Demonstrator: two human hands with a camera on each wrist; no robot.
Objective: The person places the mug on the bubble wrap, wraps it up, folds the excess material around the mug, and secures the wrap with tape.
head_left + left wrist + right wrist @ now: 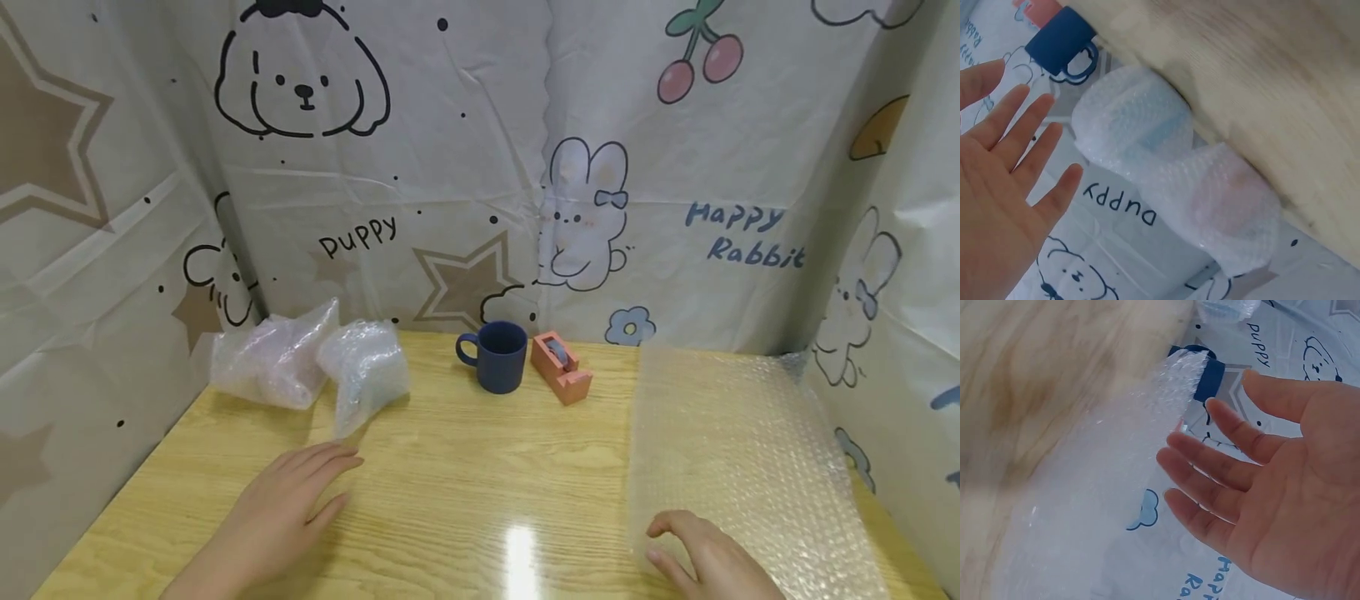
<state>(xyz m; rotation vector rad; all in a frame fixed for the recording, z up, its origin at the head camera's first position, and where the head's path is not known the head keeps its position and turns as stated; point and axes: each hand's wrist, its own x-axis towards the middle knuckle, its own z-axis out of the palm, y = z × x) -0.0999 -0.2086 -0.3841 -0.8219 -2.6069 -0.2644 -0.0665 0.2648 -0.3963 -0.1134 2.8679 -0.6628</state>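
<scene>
Around a yellow wood-grain table (450, 500) hangs white cloth (465, 167) printed with cartoon animals. Two lumpy bundles of clear bubble wrap (367, 367) are at its far left, then one dark-blue cylindrical mug (501, 367) and one coral-pink, angular tape dispenser (562, 382). One transparent bubble-wrap sheet (735, 442) lies at the right. The left hand (288, 504), fingers extended, is near the bundles. The right hand (708, 557), fingers loosely spread, is at the sheet; whether they touch, I cannot tell.
</scene>
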